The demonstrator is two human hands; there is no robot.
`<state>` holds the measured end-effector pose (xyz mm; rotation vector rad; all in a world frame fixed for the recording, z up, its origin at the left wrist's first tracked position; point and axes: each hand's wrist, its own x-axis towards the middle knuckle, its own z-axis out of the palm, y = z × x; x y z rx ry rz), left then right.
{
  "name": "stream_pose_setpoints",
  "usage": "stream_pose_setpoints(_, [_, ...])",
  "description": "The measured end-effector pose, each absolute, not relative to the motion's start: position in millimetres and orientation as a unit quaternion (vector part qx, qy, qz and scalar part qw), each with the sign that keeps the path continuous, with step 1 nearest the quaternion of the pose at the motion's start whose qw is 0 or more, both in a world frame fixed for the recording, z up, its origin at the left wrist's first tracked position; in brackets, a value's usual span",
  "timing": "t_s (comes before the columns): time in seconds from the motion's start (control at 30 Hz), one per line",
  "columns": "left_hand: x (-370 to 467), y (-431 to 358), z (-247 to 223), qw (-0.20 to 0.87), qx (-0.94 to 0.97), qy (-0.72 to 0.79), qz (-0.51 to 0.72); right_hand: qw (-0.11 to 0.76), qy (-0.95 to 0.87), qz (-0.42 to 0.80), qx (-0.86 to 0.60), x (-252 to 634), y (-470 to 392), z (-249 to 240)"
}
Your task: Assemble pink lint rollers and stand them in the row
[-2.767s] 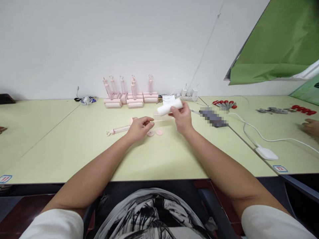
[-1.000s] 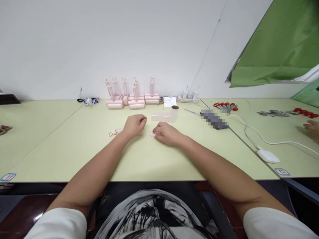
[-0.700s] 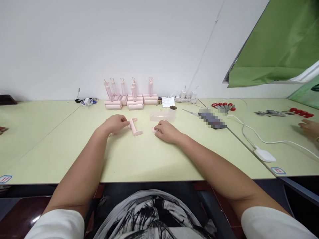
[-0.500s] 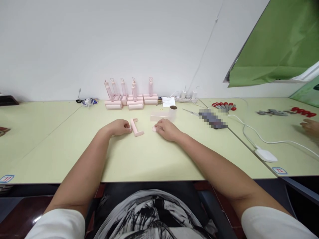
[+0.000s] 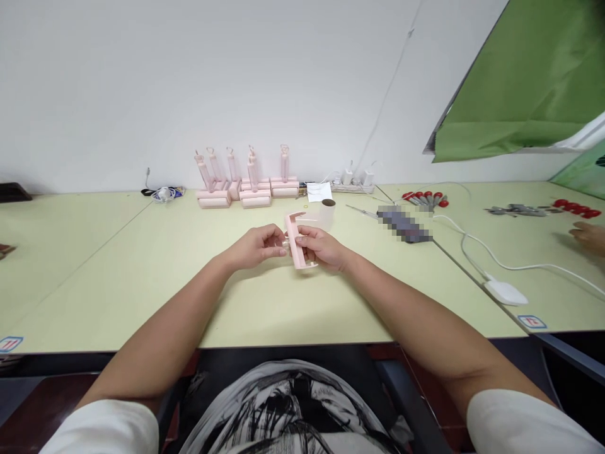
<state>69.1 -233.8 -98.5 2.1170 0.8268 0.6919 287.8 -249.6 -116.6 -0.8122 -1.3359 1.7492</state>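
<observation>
In my right hand is a pink bracket-shaped frame, like the holder of a lint roller, raised off the table with its two end arms pointing right. The right fingers wrap round its long bar. My left hand is at the frame's left side, thumb and fingers closed on a small pale stub at its middle. I cannot tell whether the stub is part of the frame. Just behind stands a whitish roll with a brown core, beside a clear cover partly hidden by the frame.
Several pink lint rollers with upright handles line the wall. A power strip, white paper and a blurred-out dark object lie to the right. Further right are red-ended tools, a white charger and another person's hand.
The pink frame has come up off the table and moved right, into my right hand. My left hand moved right with it. The small round piece under my right fingers is out of sight.
</observation>
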Motion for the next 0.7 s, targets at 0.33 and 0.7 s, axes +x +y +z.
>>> stream_pose_setpoints(0.33, [76.5, -240.0, -102.2, 0.471, 0.814, 0.250, 0.233, 0.254, -0.524, 0.789, -0.199, 293.9, -255.1, -123.3])
stream_pose_setpoints(0.7, [81.0, -249.4, -92.8, 0.489, 0.819, 0.244, 0.175, 0.270, -0.590, 0.736, -0.191, 293.0, -248.7, -128.0])
